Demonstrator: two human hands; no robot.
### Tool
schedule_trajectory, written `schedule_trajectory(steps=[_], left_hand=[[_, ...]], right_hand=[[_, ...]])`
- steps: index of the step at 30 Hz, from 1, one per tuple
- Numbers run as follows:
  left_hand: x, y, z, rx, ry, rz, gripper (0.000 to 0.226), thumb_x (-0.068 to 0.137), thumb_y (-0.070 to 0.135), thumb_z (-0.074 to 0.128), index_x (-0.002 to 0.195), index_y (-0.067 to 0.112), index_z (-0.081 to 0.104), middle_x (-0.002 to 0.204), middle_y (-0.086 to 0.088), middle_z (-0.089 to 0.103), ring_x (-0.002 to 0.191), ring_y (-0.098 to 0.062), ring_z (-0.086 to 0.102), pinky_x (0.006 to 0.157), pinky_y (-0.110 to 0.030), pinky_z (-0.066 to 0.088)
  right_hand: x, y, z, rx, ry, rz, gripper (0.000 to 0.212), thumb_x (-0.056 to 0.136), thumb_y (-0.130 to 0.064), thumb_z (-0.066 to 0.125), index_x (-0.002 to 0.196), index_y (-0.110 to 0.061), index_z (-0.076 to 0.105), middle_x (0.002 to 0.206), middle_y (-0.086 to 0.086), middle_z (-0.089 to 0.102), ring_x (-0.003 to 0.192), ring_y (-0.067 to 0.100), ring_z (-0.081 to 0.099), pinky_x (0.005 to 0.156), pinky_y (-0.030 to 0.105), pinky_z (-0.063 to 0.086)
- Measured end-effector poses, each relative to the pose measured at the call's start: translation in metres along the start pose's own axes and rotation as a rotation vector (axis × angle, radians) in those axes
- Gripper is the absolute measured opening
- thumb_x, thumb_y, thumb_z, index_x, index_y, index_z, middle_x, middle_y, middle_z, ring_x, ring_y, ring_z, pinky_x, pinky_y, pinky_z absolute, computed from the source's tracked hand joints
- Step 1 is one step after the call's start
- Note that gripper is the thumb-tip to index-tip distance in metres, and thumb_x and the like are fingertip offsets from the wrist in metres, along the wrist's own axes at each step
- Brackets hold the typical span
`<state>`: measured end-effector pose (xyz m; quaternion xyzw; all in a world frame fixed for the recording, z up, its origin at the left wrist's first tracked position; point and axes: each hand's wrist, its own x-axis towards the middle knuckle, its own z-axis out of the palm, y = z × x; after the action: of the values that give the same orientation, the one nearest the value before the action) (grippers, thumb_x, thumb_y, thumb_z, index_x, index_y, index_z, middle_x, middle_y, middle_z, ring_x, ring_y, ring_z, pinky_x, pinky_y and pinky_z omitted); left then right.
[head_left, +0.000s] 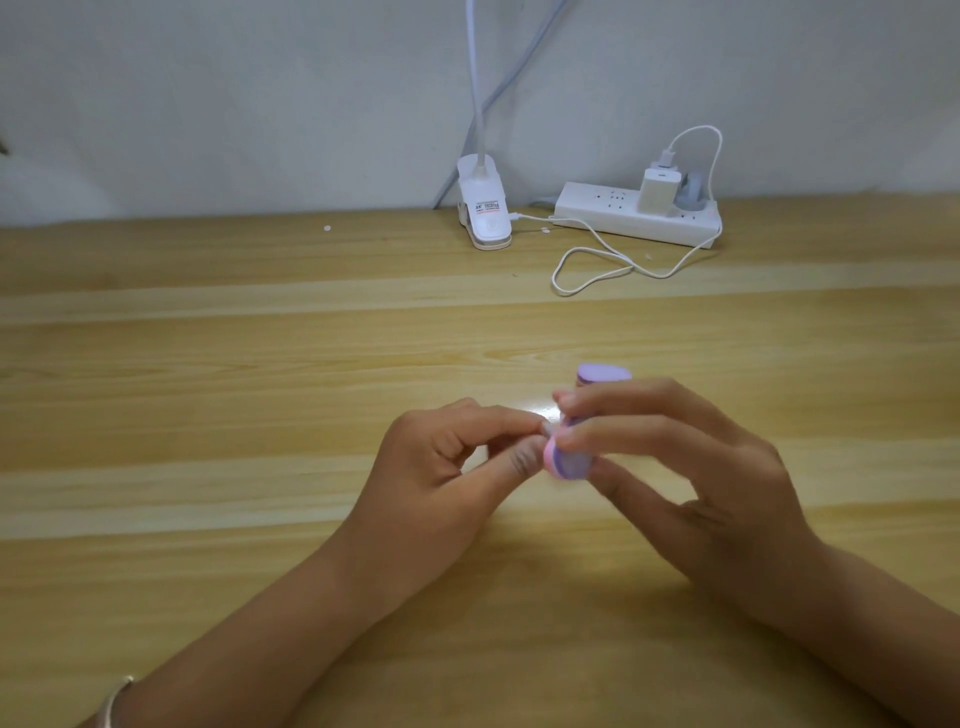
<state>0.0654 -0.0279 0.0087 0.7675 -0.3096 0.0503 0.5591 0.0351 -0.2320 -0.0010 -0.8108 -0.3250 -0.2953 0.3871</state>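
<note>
Your two hands meet just above the middle of the wooden worktop (208, 389), both working on a small purple-and-pink piece (569, 462) held between them. Your right hand (691, 467) has its grip closed on the piece: the fingers curl over its top and the thumb comes up from below, so the purple face with its pink rim shows toward your left. Your left hand (447, 467) pinches the pink edge of that same piece between thumb tip and forefinger tip, with the other fingers tucked into the palm. Just behind your right fingers a lilac block (604, 374) sticks up with its pale top face showing. Your fingers hide its lower part, so you cannot tell whether it stands on the worktop or joins the piece you hold. A thin bracelet (117, 696) sits on your left wrist. Along the far edge, against the wall, a white clip lamp (483, 213) stands to the left of a white power strip (613, 210) with a charger (660, 189) plugged in, and a white cable (597, 260) loops loosely in front of them.
</note>
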Motion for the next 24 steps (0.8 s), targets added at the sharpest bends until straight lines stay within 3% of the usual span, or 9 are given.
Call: schedule_trajectory(steps=[2, 6, 9, 13, 16, 20, 22, 24], left_hand=[[0.0, 0.0, 0.0, -0.007, -0.009, 0.0, 0.013, 0.085, 0.018, 0.067, 0.093, 0.017, 0.077, 0.072, 0.007, 0.068, 0.063, 0.003, 0.052, 0.066, -0.01, 0.038], [0.0, 0.0, -0.001, -0.011, -0.045, -0.022, 0.012, 0.09, 0.015, 0.066, 0.086, 0.015, 0.077, 0.078, 0.005, 0.073, 0.066, -0.001, 0.056, 0.068, -0.014, 0.04], [-0.001, 0.002, 0.001, -0.04, -0.069, -0.011, 0.013, 0.09, 0.017, 0.065, 0.093, 0.012, 0.077, 0.081, 0.006, 0.074, 0.066, 0.002, 0.056, 0.068, -0.012, 0.04], [-0.002, 0.001, 0.001, -0.039, -0.09, -0.035, 0.013, 0.092, 0.018, 0.065, 0.095, 0.015, 0.077, 0.084, 0.005, 0.074, 0.067, -0.003, 0.058, 0.066, -0.022, 0.046], [-0.002, 0.002, 0.001, -0.05, -0.098, -0.044, 0.013, 0.093, 0.012, 0.063, 0.092, 0.012, 0.076, 0.086, 0.005, 0.075, 0.074, -0.004, 0.064, 0.07, -0.018, 0.047], [-0.002, 0.0, 0.002, -0.087, -0.107, -0.045, 0.018, 0.094, 0.024, 0.063, 0.098, 0.012, 0.075, 0.086, -0.004, 0.074, 0.078, -0.027, 0.066, 0.071, -0.044, 0.05], [-0.002, 0.0, 0.002, -0.062, -0.109, -0.045, 0.016, 0.094, 0.023, 0.062, 0.098, 0.014, 0.075, 0.085, -0.002, 0.074, 0.076, -0.024, 0.065, 0.07, -0.043, 0.05], [-0.002, 0.0, 0.002, -0.043, -0.105, -0.052, 0.015, 0.093, 0.018, 0.061, 0.095, 0.016, 0.075, 0.084, 0.005, 0.074, 0.072, -0.011, 0.062, 0.068, -0.032, 0.05]], right_hand=[[-0.001, 0.0, 0.0, -0.02, -0.027, -0.033, 0.026, 0.086, 0.007, 0.07, 0.107, -0.007, 0.071, 0.115, 0.01, 0.067, 0.116, 0.018, 0.067, 0.1, 0.027, 0.051], [0.002, 0.006, -0.009, -0.023, 0.028, 0.072, 0.03, 0.084, 0.008, 0.07, 0.107, -0.011, 0.07, 0.113, 0.01, 0.068, 0.112, 0.021, 0.068, 0.093, 0.032, 0.055], [0.0, -0.001, -0.002, 0.017, 0.011, 0.014, 0.028, 0.089, 0.006, 0.069, 0.111, -0.011, 0.068, 0.116, 0.01, 0.068, 0.116, 0.02, 0.067, 0.098, 0.034, 0.053], [-0.001, 0.0, -0.004, -0.011, -0.039, -0.019, 0.029, 0.089, 0.01, 0.063, 0.112, -0.007, 0.066, 0.118, 0.013, 0.067, 0.118, 0.021, 0.066, 0.099, 0.034, 0.053], [0.001, 0.003, -0.008, -0.012, 0.016, 0.043, 0.029, 0.089, 0.008, 0.064, 0.112, -0.01, 0.066, 0.118, 0.011, 0.066, 0.118, 0.022, 0.066, 0.095, 0.036, 0.055], [-0.004, -0.005, 0.001, -0.001, -0.038, -0.07, 0.031, 0.092, 0.013, 0.058, 0.114, -0.008, 0.065, 0.121, 0.016, 0.065, 0.12, 0.02, 0.064, 0.1, 0.028, 0.051], [-0.004, 0.0, 0.0, -0.042, -0.062, -0.063, 0.033, 0.09, 0.017, 0.058, 0.113, -0.004, 0.067, 0.12, 0.016, 0.065, 0.119, 0.02, 0.064, 0.098, 0.028, 0.052], [-0.001, 0.007, -0.004, -0.083, -0.025, 0.006, 0.031, 0.087, 0.016, 0.061, 0.111, -0.002, 0.069, 0.117, 0.015, 0.066, 0.115, 0.021, 0.066, 0.096, 0.033, 0.054]])
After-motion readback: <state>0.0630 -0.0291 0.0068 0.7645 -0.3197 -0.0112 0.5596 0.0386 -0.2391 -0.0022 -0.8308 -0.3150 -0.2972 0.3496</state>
